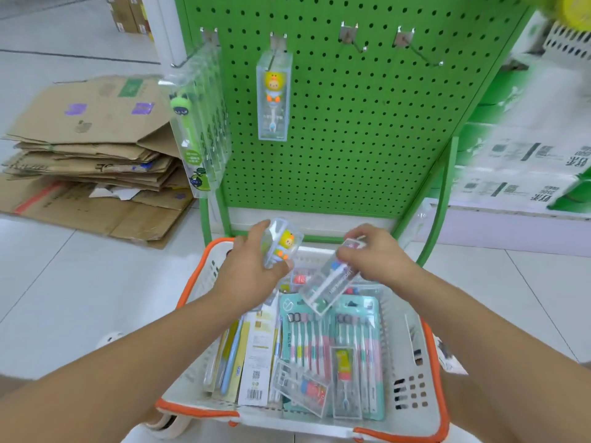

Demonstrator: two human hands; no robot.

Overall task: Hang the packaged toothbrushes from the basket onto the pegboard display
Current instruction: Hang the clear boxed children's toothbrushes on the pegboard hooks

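Both bare forearms extend forward and converge. The left hand (252, 266) is raised, fingers and thumb curled around a clear plastic pack with a yellow cartoon toothbrush (281, 243). The right hand (374, 255) pinches the upper end of a clear, tilted toothbrush box (329, 282).

Above the white basket (412, 372), the left hand (252, 266) holds a clear yellow-duck toothbrush pack (279, 243); at its three o'clock the right hand (377, 254) pinches a long clear toothbrush pack (323, 287), tilted. At twelve o'clock stands the green pegboard (351, 129), with a matching duck pack (274, 97) hanging; green-character packs (200, 123) hang at its nine o'clock.
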